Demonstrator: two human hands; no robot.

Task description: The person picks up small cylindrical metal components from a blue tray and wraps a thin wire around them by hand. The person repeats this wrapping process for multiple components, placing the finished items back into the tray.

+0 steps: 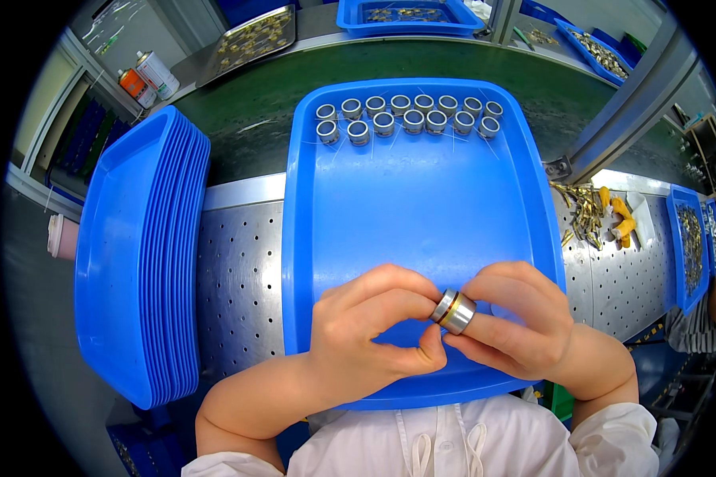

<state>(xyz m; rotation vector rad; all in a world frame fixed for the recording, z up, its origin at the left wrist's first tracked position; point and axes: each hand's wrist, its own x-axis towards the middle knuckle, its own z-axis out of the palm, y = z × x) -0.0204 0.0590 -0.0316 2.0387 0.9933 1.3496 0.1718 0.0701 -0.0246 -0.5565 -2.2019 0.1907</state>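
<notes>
Silver metal with a thin orange band marks the small cylindrical fitting (453, 311) pinched between a worker's two bare hands above the near end of a blue plastic tray (422, 207). The left hand (366, 334) curls around it from one side, thumb and forefinger closed on the end of the piece; the right hand (513, 322) clamps the other end, its fingers wrapped over the top and thumb beneath. The fitting is tilted, raised just off the tray floor, between the two sets of fingertips.

At the far end of the same tray, two neat rows of similar silver ring-shaped fittings (410, 115) stand upright, well apart from the hands. The tray rests on a perforated metal tabletop (239, 262) that gives way to a dark green mat (254, 119) farther back.

To the left, a stack of matching blue trays (139, 254) leans on its edge just beside the working tray. To the right, a loose pile of small brass parts (585, 211) lies near some yellow pieces (620, 219), with another blue bin of parts (688, 246) beyond. Farther back sit a metal baking-style tray of brass parts (250, 40), two spray cans (147, 79) and more blue bins (410, 16). Another person's striped sleeve (704, 322) shows at the right edge. White sleeves cover the worker's forearms at the bottom.
</notes>
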